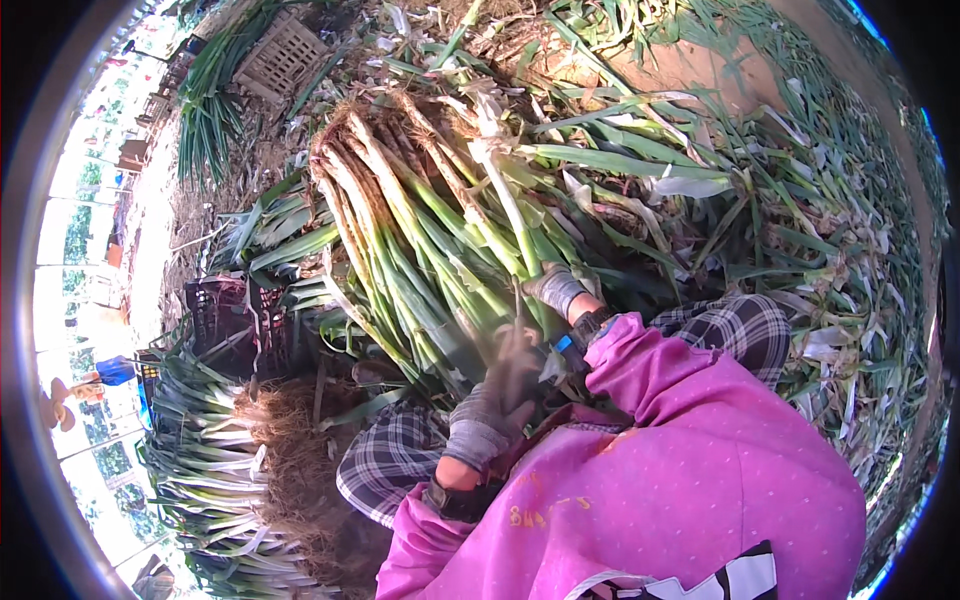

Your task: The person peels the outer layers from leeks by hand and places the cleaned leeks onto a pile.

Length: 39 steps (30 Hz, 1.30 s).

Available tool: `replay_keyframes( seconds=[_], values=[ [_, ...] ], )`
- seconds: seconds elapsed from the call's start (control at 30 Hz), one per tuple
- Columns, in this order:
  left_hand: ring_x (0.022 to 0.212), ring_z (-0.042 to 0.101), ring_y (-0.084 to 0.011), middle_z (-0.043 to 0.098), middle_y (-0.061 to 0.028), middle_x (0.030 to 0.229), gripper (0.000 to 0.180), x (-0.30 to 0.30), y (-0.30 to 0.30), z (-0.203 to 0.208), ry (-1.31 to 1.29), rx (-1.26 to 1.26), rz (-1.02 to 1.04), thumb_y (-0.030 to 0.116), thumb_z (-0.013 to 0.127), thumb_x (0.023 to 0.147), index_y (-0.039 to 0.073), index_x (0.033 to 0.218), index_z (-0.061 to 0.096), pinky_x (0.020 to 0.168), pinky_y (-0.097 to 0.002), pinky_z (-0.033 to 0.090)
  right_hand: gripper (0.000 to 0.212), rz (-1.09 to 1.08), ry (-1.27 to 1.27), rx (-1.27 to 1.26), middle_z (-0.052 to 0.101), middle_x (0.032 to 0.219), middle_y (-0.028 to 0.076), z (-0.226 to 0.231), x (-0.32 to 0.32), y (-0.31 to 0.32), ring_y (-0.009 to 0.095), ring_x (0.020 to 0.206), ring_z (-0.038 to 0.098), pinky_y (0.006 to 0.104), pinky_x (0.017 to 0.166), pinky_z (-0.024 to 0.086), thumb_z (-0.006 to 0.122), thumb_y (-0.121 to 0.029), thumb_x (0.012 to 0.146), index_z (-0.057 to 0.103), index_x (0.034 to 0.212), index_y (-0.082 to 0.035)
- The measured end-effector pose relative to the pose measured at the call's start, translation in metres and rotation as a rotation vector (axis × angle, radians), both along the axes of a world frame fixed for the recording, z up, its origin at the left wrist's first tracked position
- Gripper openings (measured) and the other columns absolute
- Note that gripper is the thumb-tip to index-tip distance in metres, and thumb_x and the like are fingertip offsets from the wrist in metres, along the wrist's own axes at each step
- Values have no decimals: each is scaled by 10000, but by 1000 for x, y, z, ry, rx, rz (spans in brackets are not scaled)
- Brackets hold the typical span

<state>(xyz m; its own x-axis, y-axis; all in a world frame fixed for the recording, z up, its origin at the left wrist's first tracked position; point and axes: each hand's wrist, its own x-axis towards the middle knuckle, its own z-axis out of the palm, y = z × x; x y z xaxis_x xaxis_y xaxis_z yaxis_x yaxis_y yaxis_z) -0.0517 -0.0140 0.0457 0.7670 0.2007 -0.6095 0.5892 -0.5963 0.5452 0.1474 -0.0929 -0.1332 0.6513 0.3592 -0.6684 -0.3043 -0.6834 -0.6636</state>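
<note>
The pale leek [508, 205] lies along the right side of the leek pile [385, 225], its upper end shaggy with loose whitish skin. Where its stalk nears the pile's near right corner, the gloved right hand [553, 288] curls its fingers closed around it. The gloved left hand [483, 412] is just off the pile's near edge; its fingers are smeared by motion, so I cannot tell how far open they are or whether they hold anything. The leeks of the pile lie side by side, brown-streaked root ends at its far side and green leaves toward the person.

At the pile's near edge are the person's plaid-covered legs [392, 455], one on each side of the pink garment [660, 460]. Left of the pile stands a dark plastic crate [232, 318]. To the pile's near left, a stack of white-stemmed leeks [205, 450] lies with bushy brown roots [290, 450] facing the person. Beyond the pile's far left corner are a slatted beige crate [282, 57] and, next to it, a green-leaved bunch [208, 115]. Right of the pile spreads leaf litter [835, 340], green and whitish; past its far right corner shows brown soil [710, 72].
</note>
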Motion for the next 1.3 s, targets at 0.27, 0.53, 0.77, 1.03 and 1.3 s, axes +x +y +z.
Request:
replay_keyframes(
  seconds=[0.27, 0.53, 0.77, 1.03, 1.3],
  values=[
    [896, 558, -352, 576, -210, 957, 706, 49, -3, 11, -79, 163, -22, 358, 640, 680, 79, 1262, 354, 747, -406, 445, 632, 63, -7, -10, 607, 937, 165, 31, -27, -29, 267, 816, 592, 328, 740, 462, 746, -332, 538, 556, 1044, -5],
    [862, 572, -353, 594, -216, 893, 620, 96, 49, -66, -52, 291, 27, 411, 610, 687, 50, 1156, 426, 730, -410, 447, 634, 87, 33, 43, 590, 968, 162, 50, -37, -43, 246, 843, 576, 335, 746, 455, 734, -311, 580, 520, 1079, 17],
    [878, 551, -386, 458, -219, 1074, 500, 148, 89, -104, -70, 282, -95, 423, 474, 759, 275, 1210, 318, 735, -461, 446, 564, -12, 10, 84, 603, 934, 122, -9, -40, -62, 231, 816, 573, 334, 729, 454, 734, -259, 595, 543, 1063, -6],
    [870, 553, -370, 490, -210, 1052, 519, 187, 146, -133, -79, 254, -71, 371, 533, 716, 243, 1194, 377, 729, -433, 449, 793, 34, 168, 39, 550, 1065, 196, -17, -38, -71, 273, 955, 549, 326, 818, 426, 752, -296, 526, 450, 1152, 85],
    [865, 589, -285, 576, -165, 991, 619, 112, 70, -79, -519, 403, -440, 377, 588, 741, 122, 1256, 355, 726, -367, 472, 617, -82, 38, 1, 592, 952, 150, 0, -27, -83, 238, 849, 568, 321, 763, 434, 714, -334, 610, 526, 1083, 14]
  ],
)
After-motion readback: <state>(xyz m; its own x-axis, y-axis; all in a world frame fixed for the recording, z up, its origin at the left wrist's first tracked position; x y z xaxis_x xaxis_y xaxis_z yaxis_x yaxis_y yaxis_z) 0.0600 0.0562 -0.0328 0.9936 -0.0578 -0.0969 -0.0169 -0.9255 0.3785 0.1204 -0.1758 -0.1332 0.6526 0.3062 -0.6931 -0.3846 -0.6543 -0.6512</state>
